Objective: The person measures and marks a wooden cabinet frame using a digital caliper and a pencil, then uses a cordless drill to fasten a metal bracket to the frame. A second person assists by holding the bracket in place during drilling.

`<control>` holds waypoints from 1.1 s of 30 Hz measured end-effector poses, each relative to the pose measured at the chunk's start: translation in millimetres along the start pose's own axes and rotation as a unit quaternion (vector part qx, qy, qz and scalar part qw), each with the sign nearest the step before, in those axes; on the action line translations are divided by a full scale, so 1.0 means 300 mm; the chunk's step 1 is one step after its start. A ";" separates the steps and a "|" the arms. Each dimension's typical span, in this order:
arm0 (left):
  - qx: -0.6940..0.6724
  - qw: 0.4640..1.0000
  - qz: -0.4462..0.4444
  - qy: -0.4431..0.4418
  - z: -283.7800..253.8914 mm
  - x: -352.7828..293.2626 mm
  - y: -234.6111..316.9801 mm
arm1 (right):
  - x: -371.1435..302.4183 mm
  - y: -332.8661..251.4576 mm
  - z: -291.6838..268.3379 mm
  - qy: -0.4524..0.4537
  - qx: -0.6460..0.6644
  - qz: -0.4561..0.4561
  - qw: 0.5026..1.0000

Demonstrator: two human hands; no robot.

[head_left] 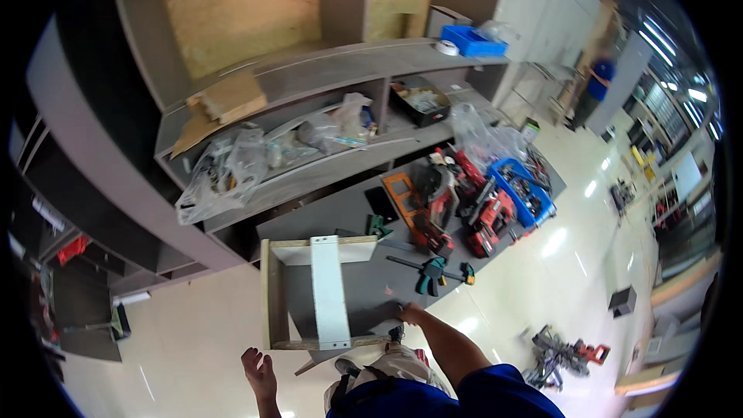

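Note:
An open box frame (275, 294) of raw-edged boards sits on the grey tabletop (371, 282) in front of me. A white strip of board (330, 290) spans it from the far side to the near side. My left hand (260, 371) hangs in the air off the box's near left corner, fingers loosely bent and apart, holding nothing. My right hand (412, 314) is at the near edge of the table, right of the box. Its fingers are closed together at the tip; whatever they grip is too small to make out. Green-and-black bar clamps (432, 274) lie beyond it.
Red cordless power tools (491, 224) crowd the table's far right, beside a blue bin (530, 197) of small parts. Behind stands a grey shelf unit (309, 70) with plastic bags (228, 166). A mitre saw (561, 356) stands on the floor at right. Another person (597, 81) stands far right.

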State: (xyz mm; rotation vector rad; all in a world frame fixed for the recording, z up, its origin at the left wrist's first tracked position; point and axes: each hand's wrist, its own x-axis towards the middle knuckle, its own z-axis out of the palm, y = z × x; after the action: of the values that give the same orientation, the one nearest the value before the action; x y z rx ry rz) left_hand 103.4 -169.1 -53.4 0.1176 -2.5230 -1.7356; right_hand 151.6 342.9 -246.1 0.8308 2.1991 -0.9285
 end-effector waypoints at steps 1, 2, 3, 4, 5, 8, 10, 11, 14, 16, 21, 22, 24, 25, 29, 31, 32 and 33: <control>0.008 1.000 0.015 -0.006 0.005 0.027 -0.024 | 0.007 -0.049 -0.010 0.013 0.010 -0.015 1.000; -0.009 1.000 -0.003 -0.005 0.015 0.049 -0.020 | 0.004 -0.111 -0.020 0.024 0.020 -0.031 0.999; 0.024 0.999 -0.019 -0.038 0.041 0.075 0.011 | 0.005 -0.130 -0.033 0.006 0.062 -0.020 0.998; 0.054 0.995 -0.035 -0.074 0.084 0.104 0.063 | 0.013 -0.123 -0.042 0.039 0.053 -0.032 0.997; 0.084 0.990 -0.047 -0.107 0.128 0.133 0.103 | 0.034 -0.113 -0.059 0.073 0.044 -0.047 0.995; 0.229 0.967 -0.056 -0.102 0.181 0.187 0.150 | 0.063 -0.131 -0.095 0.118 0.155 -0.068 0.979; 0.313 0.945 -0.048 -0.084 0.188 0.206 0.183 | 0.034 -0.134 -0.106 0.208 0.156 -0.151 0.954; 0.336 0.939 -0.021 -0.071 0.178 0.205 0.161 | 0.019 -0.136 -0.124 0.256 0.153 -0.192 0.935; 0.419 0.901 0.070 -0.089 0.095 0.258 0.027 | 0.037 -0.065 -0.213 0.199 0.536 -0.150 0.806; 0.434 0.893 -0.014 -0.120 0.090 0.237 0.051 | 0.018 0.047 -0.364 0.318 0.630 -0.127 0.697; 0.271 0.959 0.081 -0.006 -0.013 0.194 -0.115 | 0.090 0.126 -0.866 0.488 0.474 -0.179 0.711; 0.244 0.956 0.160 0.004 -0.030 0.189 -0.174 | 0.115 0.118 -0.946 0.478 0.459 -0.237 0.710; 0.345 0.928 0.131 0.047 -0.012 0.049 -0.158 | 0.102 0.143 -1.057 0.443 0.467 -0.218 0.734; 0.395 0.908 0.121 0.074 -0.024 0.004 -0.127 | 0.113 0.173 -1.087 0.466 0.468 -0.195 0.725; 0.369 0.922 0.027 0.116 -0.067 -0.219 -0.096 | 0.231 0.543 -1.127 0.688 0.451 0.004 0.568; 0.383 0.912 0.008 0.147 -0.117 -0.338 -0.074 | 0.310 0.684 -1.084 0.584 0.506 0.166 0.613; 0.345 0.929 -0.031 0.130 -0.032 -0.313 -0.123 | 0.348 0.934 -1.124 0.569 0.497 0.170 0.633; 0.303 0.944 -0.072 0.111 0.070 -0.320 -0.182 | 0.354 1.144 -1.207 0.557 0.488 0.170 0.651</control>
State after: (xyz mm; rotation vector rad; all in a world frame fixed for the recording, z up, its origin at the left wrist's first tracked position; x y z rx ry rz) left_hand 197.6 -158.7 -113.7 0.5090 -2.8214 -0.8509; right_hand 234.7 846.3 -249.8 2.8511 2.0088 -1.6887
